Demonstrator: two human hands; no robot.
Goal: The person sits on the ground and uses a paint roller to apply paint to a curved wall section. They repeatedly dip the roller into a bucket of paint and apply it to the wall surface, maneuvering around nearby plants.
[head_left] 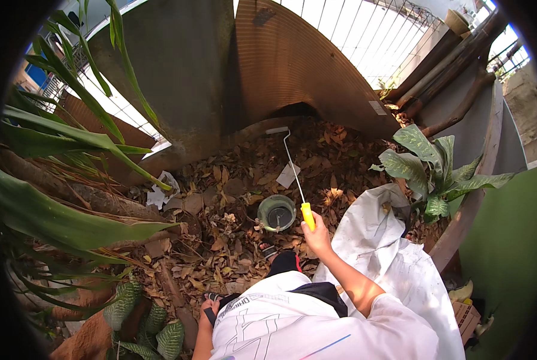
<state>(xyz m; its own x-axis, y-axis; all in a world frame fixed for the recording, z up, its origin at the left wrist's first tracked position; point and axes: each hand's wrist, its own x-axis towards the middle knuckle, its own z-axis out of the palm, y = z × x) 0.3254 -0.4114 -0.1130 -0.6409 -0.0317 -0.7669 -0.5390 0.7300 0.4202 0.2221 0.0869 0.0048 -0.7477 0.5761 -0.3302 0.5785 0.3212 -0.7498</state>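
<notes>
My right hand (317, 234) is wrapped round the yellow handle of a paint roller (306, 211). Its thin bent metal rod stretches away from me, and the pale roller head is at the foot of the far wall panels. Just left of the handle stands a small greenish bucket (268, 225) with a dark inside; what it contains is hard to make out. My left hand (208, 305) hangs low beside my body, close to a sandalled foot, with a dark band near the wrist. Its fingers are too small and partly hidden to read.
Dry leaves (220, 240) cover the ground. Ahead rise a grey panel (184, 72) and a brown corrugated sheet (298, 66). Long-leaved plants (70, 210) crowd the left; a spotted leafy plant (436, 168) and a white sheet (394, 258) are at right. A pale scrap (288, 175) lies beyond the bucket.
</notes>
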